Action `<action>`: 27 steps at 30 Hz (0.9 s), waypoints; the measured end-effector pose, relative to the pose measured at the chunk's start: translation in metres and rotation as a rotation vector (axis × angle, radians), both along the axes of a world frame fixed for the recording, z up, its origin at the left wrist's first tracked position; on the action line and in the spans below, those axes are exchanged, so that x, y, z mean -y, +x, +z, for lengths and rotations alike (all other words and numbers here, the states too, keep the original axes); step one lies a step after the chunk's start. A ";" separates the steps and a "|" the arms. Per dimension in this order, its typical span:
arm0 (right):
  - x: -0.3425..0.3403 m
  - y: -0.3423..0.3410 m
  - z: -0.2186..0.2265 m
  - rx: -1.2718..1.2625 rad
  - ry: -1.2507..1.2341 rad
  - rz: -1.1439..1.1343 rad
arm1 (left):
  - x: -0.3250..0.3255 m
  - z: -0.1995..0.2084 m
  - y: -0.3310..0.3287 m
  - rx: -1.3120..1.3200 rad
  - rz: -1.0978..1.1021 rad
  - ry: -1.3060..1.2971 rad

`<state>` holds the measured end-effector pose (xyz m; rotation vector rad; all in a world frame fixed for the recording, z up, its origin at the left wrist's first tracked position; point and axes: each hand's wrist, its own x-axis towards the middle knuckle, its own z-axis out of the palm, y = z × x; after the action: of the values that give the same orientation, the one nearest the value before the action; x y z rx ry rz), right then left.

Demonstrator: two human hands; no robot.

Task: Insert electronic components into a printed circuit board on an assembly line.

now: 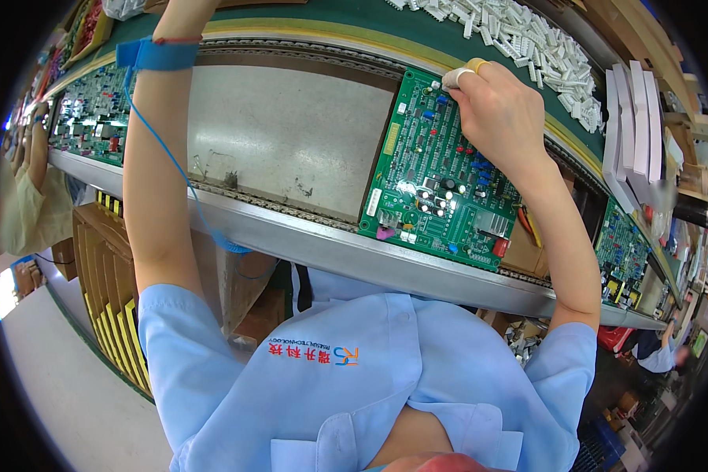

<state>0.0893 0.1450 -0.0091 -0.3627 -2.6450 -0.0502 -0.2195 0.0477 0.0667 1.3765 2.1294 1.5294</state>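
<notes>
My right hand (502,114) reaches over the far edge of a green circuit board (407,169). Its fingers are closed in a pinch near the board's far left part, and finger covers, one white and one yellow, show on them. Whatever lies between the fingertips is hidden. The board is filled with small components, among them blue, red and black ones, and rests across the two rails of a conveyor line (322,236). My left forearm (161,157) stretches up past the line, with a blue wrist strap (165,55) and its cord; the hand itself is beyond the top edge.
Loose white plastic connectors (519,39) lie heaped on the green bench beyond the line. Other circuit boards sit on the line at left (94,110) and right (621,244). White panels (633,126) stand at the far right. At the left edge, another person's arm (35,149) shows.
</notes>
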 end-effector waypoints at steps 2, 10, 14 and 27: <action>-0.005 0.009 -0.001 0.004 -0.007 -0.047 | -0.010 -0.006 0.037 -0.139 -0.103 0.110; -0.032 0.050 0.045 -0.193 -0.072 -0.204 | 0.036 -0.048 0.044 -0.079 -0.172 -0.132; -0.127 0.178 0.086 -0.380 0.166 -0.700 | 0.038 -0.053 0.067 0.210 -0.169 -0.201; -0.211 0.344 0.033 0.000 -0.034 -1.214 | 0.054 -0.049 0.113 0.186 -0.335 -0.332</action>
<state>0.4329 0.3562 0.0243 -1.8701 -2.0240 -0.3748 -0.1066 -0.0065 0.0179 1.3304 1.8257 1.0758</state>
